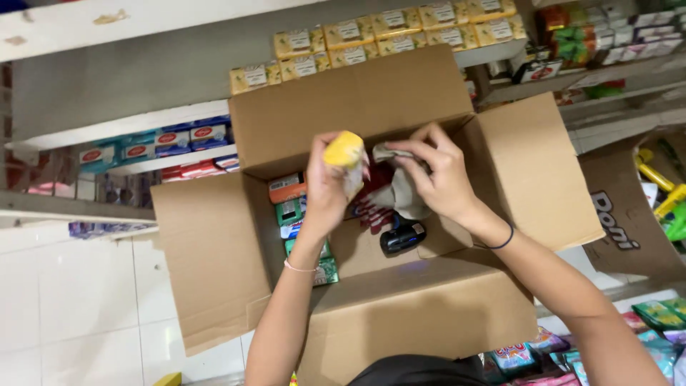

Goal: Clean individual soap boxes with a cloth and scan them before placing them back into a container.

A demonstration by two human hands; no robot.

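An open cardboard box (214, 257) with all flaps spread sits below me. My left hand (325, 189) is closed around a yellow rounded item (344, 150) with a pale wrapper hanging below it. My right hand (439, 175) pinches a crumpled grey-beige wrapping (404, 196) just beside it, above the box. Inside the box lie small green and orange packets (289, 204), red-and-white packs (375, 211) and a black object (402, 236).
Shelves behind the box carry yellow soap-like packs (400, 32) and blue and red boxes (168, 139). A second cardboard box (629, 214) with yellow and green items stands at the right. White tiled floor (78, 300) is at lower left; colourful packets (654, 318) lie at lower right.
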